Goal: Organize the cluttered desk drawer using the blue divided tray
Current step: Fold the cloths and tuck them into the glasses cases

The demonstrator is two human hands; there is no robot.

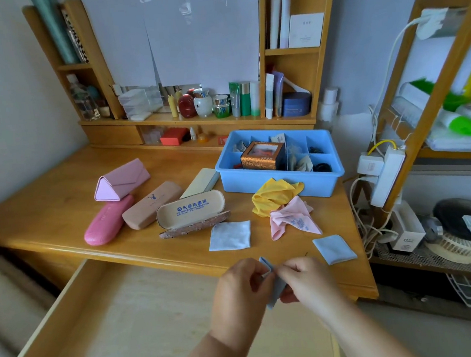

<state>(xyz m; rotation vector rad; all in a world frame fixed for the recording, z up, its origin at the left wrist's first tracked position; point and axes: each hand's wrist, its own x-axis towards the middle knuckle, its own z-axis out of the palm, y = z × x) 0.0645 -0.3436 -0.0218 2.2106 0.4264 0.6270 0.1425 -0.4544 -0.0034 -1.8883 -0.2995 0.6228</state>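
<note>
My left hand (241, 286) and right hand (303, 281) pinch one small blue cleaning cloth (273, 283) between them, above the open drawer (132, 313). Just beyond my right hand: folded blue cloth (334, 249). Ahead: white cloth (230, 236), pink cloth (292, 220), yellow cloth (275, 193). Farther, touching the yellow cloth: blue divided tray (278, 179), partly filled.

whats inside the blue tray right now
The blue tray holds a brown window-lid box, crumpled packets and black loops. The box hides whatever lies under it.
</note>
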